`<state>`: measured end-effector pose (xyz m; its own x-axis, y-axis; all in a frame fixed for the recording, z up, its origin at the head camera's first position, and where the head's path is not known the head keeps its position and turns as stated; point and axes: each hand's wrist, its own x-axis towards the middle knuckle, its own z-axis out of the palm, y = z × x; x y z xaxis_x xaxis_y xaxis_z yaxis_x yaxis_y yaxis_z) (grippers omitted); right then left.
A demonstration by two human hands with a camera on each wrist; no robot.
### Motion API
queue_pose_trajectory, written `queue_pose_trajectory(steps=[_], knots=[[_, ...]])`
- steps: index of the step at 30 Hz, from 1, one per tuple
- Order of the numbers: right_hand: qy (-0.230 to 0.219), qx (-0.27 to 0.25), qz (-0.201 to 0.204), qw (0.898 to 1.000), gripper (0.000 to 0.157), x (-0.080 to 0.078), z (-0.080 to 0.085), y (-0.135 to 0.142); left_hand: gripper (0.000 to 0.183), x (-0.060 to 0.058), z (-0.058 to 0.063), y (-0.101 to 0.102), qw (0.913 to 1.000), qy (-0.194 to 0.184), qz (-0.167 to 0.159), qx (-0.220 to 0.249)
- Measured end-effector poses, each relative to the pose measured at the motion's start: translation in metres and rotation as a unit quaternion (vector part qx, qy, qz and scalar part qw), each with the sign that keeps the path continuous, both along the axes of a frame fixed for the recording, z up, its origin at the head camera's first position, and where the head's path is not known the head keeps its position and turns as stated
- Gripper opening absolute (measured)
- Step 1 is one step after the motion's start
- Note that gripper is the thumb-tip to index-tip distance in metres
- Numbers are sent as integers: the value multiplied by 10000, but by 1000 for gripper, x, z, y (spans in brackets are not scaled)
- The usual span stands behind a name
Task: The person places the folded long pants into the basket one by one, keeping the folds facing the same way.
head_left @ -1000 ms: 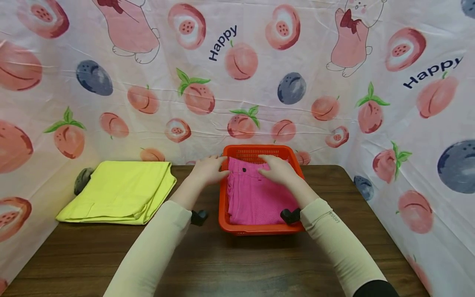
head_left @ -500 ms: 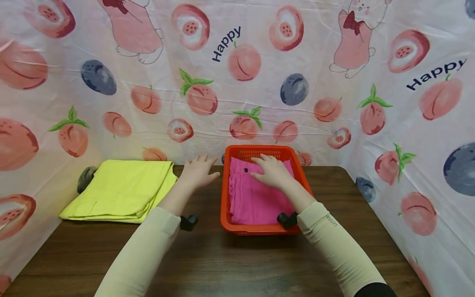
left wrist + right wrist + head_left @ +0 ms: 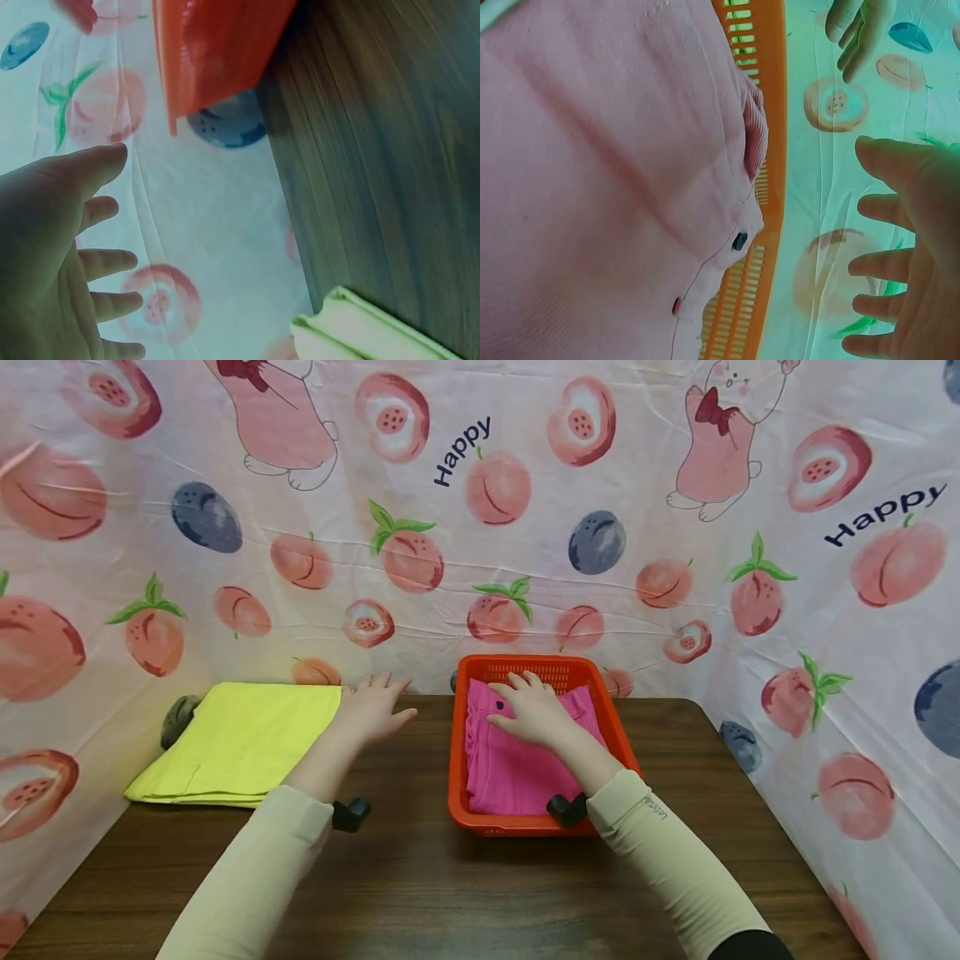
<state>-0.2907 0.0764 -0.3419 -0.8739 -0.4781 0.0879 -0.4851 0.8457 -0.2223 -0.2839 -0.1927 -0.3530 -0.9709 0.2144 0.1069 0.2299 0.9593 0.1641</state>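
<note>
A folded pink denim garment (image 3: 510, 772) with a dark button at its waistband lies inside the red-orange plastic basket (image 3: 459, 752). Above it hovers my right hand (image 3: 534, 710), fingers spread and holding nothing; the right wrist view shows a gap between that hand (image 3: 922, 240) and the cloth. My left hand (image 3: 367, 714) is in the air between the basket and the folded yellow garment (image 3: 247, 735), overlapping the yellow cloth's right edge in the head view. Its fingers are extended and empty, as the left wrist view of the hand (image 3: 60, 247) confirms.
Both cloths and the basket sit on a dark brown wooden table (image 3: 450, 893). A fruit-printed curtain (image 3: 480, 552) encloses the back and sides. Behind the yellow garment's left edge is a dark grey-green object (image 3: 178, 720), partly hidden. Small black devices (image 3: 351, 814) are on the wrists.
My left hand has moved left, from the basket's left rim toward the yellow garment. The right hand has shifted slightly left above the pink garment. Both garments stay where they were.
</note>
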Motion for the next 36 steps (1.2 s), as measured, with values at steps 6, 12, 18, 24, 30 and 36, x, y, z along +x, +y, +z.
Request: queue_pose_trajectory(steps=[6, 12, 18, 24, 30, 36], knots=[[44, 199, 72, 9998, 59, 1, 1, -11, 63, 6, -1, -18, 10000, 82, 30, -1], [41, 259, 145, 9996, 59, 4, 2, -25, 62, 11, -2, -36, 9999, 119, 48, 13], [-29, 323, 166, 9993, 59, 8, 3, -44, 62, 16, -5, -58, 9998, 9, 192, -99], [-163, 357, 155, 9991, 62, 10, 3, -62, 64, 18, -12, -81, 9995, -57, 277, -164], [-141, 482, 153, 9986, 61, 9, -1, -79, 64, 18, -14, -104, 9991, -191, 289, -230], [-138, 512, 213, 9984, 61, 13, -3, -99, 68, 21, -15, -128, 9989, -308, 296, -200]])
